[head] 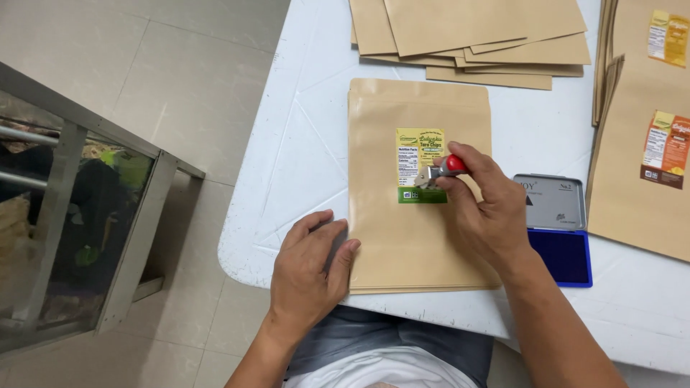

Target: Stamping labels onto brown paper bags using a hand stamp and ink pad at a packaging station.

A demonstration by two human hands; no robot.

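— What's around the kraft pouch (417, 237)?
— Open ink pad (557, 233) right, loose pouches (474, 36) far. Left hand (313, 269) flat on its near-left edge; right hand (481, 201), grip closed on a red-handled stamp (442, 171), at the label (419, 162), mid-counter (287, 179).

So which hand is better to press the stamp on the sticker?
Probably the right hand: it already holds the red-handled stamp over the label. The left hand lies flat at the brown pouch's lower left edge.
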